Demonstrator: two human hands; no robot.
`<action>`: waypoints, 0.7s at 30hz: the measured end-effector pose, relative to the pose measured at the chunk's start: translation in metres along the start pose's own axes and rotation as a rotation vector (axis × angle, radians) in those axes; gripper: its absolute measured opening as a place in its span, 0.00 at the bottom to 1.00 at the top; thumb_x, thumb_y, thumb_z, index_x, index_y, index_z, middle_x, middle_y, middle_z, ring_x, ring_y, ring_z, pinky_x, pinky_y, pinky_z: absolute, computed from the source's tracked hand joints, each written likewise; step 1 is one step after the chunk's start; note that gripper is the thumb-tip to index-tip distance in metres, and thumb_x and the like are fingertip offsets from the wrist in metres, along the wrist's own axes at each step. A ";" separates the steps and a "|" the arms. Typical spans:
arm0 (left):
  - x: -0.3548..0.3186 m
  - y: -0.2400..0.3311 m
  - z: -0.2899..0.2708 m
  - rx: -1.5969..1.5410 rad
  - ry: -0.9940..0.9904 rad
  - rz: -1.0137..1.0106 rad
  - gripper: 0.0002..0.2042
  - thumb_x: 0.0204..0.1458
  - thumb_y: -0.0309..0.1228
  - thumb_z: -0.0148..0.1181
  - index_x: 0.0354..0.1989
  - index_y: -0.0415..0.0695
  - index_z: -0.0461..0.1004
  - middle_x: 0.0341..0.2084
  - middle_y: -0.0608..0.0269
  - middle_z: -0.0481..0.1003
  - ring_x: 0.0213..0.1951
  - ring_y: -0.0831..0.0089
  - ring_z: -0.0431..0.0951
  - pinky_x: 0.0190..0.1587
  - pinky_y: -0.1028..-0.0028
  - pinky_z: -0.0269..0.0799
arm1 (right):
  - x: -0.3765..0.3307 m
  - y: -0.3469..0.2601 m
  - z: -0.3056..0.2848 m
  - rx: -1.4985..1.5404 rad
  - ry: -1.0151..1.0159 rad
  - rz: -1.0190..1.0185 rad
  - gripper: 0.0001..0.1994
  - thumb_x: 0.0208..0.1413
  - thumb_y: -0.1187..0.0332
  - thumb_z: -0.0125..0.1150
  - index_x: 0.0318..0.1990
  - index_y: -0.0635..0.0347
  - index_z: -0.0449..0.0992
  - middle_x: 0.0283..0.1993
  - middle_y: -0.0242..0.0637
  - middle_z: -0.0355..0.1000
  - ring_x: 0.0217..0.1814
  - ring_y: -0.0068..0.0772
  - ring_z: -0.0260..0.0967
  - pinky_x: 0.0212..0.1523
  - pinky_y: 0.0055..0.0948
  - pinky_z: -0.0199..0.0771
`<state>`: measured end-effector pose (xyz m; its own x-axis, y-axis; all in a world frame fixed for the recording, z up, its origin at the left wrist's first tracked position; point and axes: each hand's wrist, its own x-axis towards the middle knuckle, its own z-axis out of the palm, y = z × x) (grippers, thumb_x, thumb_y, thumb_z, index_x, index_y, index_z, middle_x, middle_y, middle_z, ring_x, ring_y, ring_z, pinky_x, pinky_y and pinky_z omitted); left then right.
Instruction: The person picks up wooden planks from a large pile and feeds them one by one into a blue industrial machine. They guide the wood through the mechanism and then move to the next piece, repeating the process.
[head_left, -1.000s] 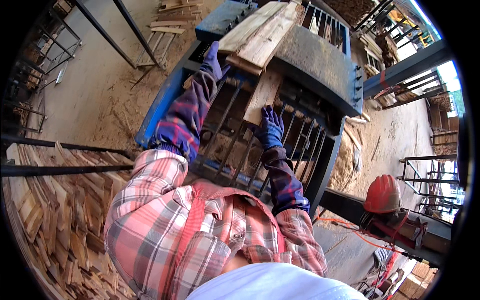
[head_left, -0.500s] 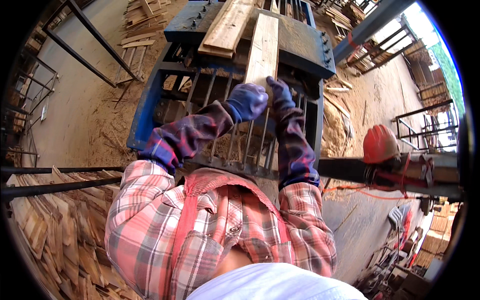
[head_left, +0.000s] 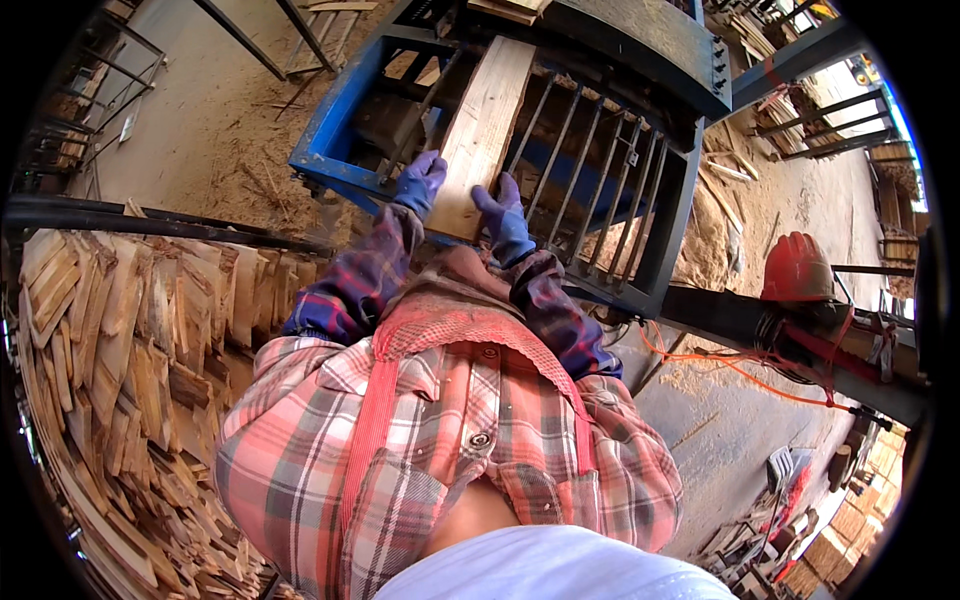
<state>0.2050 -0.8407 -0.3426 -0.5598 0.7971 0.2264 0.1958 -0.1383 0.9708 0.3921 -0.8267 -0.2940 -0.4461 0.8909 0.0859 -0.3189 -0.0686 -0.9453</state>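
A long pale wooden board [head_left: 487, 110] lies lengthwise over the metal bars of a blue machine [head_left: 330, 140], its near end close to my waist. My left hand [head_left: 422, 182], in a purple-blue glove, is closed at the board's left edge. On the right edge is my right hand [head_left: 505, 218], gloved alike, its thumb over the board and a finger stretched along the side. The undersides of both hands are hidden. Past the board's far end, more boards [head_left: 510, 8] rest on the machine's top.
Stacked wood strips [head_left: 130, 370] fill the lower left behind a dark rail [head_left: 160, 225]. At right, a red hard hat [head_left: 797, 268] sits on a dark beam [head_left: 740, 315], with an orange cord [head_left: 740, 368] hanging below. Sawdust [head_left: 240, 150] covers the floor left of the machine.
The board has come toward me and leftward across the bars. Both hands have moved nearer my body and left, and now sit on opposite edges. The view has shifted too.
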 end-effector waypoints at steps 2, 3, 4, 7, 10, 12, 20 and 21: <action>0.025 0.021 -0.018 -0.058 -0.144 -0.015 0.08 0.52 0.25 0.60 0.41 0.40 0.75 0.28 0.73 0.71 0.32 0.84 0.67 0.38 0.82 0.65 | -0.002 -0.017 0.010 -0.520 -0.082 -0.330 0.37 0.48 0.56 0.67 0.62 0.65 0.61 0.64 0.53 0.59 0.62 0.45 0.61 0.57 0.40 0.66; 0.034 0.032 -0.022 -0.020 -0.158 -0.013 0.08 0.52 0.26 0.60 0.41 0.40 0.76 0.28 0.73 0.70 0.32 0.83 0.67 0.38 0.81 0.65 | -0.008 -0.023 0.017 -0.742 -0.090 -0.368 0.39 0.47 0.53 0.67 0.63 0.63 0.61 0.66 0.55 0.56 0.65 0.48 0.57 0.59 0.43 0.64; 0.045 0.040 -0.022 0.012 -0.172 -0.006 0.08 0.53 0.27 0.60 0.40 0.40 0.76 0.27 0.73 0.70 0.32 0.82 0.67 0.39 0.79 0.65 | -0.011 -0.029 0.023 -0.972 -0.098 -0.411 0.41 0.45 0.50 0.67 0.63 0.62 0.60 0.68 0.56 0.52 0.68 0.52 0.54 0.60 0.45 0.62; 0.056 0.065 -0.002 0.143 -0.109 0.026 0.08 0.52 0.31 0.59 0.36 0.40 0.76 0.27 0.65 0.74 0.31 0.72 0.73 0.39 0.71 0.70 | 0.001 -0.020 0.018 -1.239 -0.056 -0.423 0.43 0.43 0.44 0.67 0.64 0.59 0.61 0.70 0.56 0.49 0.72 0.58 0.48 0.65 0.50 0.56; 0.060 0.043 0.003 1.018 -0.002 0.448 0.11 0.53 0.36 0.55 0.30 0.40 0.75 0.29 0.50 0.76 0.34 0.53 0.77 0.39 0.59 0.73 | 0.016 0.004 0.013 -1.300 -0.026 -0.464 0.43 0.42 0.43 0.67 0.63 0.57 0.63 0.70 0.54 0.51 0.72 0.59 0.48 0.67 0.49 0.54; 0.066 0.039 0.021 0.958 0.114 0.313 0.14 0.52 0.39 0.50 0.26 0.40 0.73 0.31 0.43 0.75 0.38 0.43 0.76 0.39 0.51 0.73 | 0.030 0.004 0.009 -1.344 -0.009 -0.500 0.42 0.41 0.43 0.67 0.62 0.56 0.64 0.70 0.52 0.52 0.72 0.57 0.48 0.68 0.48 0.53; 0.131 0.132 0.080 0.678 0.238 0.934 0.27 0.47 0.50 0.60 0.50 0.40 0.72 0.54 0.44 0.70 0.53 0.47 0.71 0.54 0.58 0.67 | 0.082 -0.005 -0.025 -1.423 -0.001 -0.394 0.43 0.41 0.41 0.67 0.64 0.53 0.64 0.72 0.49 0.52 0.74 0.52 0.47 0.71 0.43 0.48; 0.142 0.170 0.090 0.723 0.175 0.864 0.31 0.47 0.52 0.59 0.54 0.43 0.69 0.57 0.44 0.67 0.56 0.48 0.69 0.57 0.56 0.65 | 0.090 -0.005 -0.030 -1.431 0.011 -0.395 0.43 0.41 0.42 0.67 0.64 0.53 0.63 0.72 0.49 0.51 0.74 0.52 0.47 0.71 0.43 0.48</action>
<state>0.2313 -0.6978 -0.1520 -0.1056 0.4987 0.8603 0.9568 -0.1848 0.2246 0.3789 -0.7324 -0.2913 -0.5202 0.7499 0.4088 0.6620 0.6564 -0.3617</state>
